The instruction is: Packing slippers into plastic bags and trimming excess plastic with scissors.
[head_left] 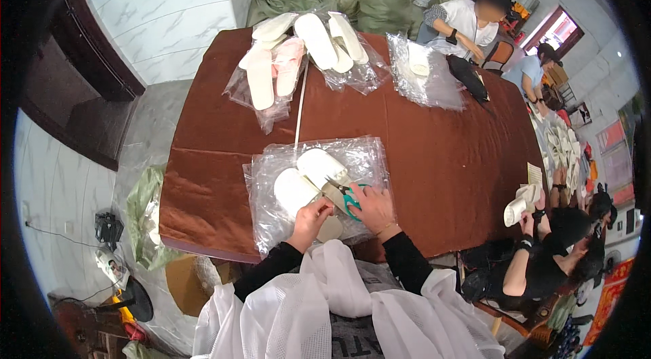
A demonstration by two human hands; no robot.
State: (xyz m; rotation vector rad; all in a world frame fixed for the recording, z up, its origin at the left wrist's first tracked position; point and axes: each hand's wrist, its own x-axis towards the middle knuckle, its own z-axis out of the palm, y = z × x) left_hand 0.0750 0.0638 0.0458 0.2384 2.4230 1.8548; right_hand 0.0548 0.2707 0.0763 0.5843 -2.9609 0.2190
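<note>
In front of me a pair of white slippers lies on a stack of clear plastic bags [269, 155]: a nearer slipper [293, 191] and a farther slipper [319, 164]. My right hand [374, 208] is closed round scissors [351, 200] with teal handles, their blades pointing left over the slippers' straps. Just left of the scissors, my left hand [310, 223] pinches the edge of the nearer slipper's strap. Whether the blades touch a thread or the strap is too small to tell.
The table has a brown cloth [447, 169]. Bagged white and pink slippers [261, 77] lie at its far side, more plastic bags [424, 77] farther right. A person [468, 16] works at the far right; another person [542, 250] at the near right holds a white slipper [521, 206].
</note>
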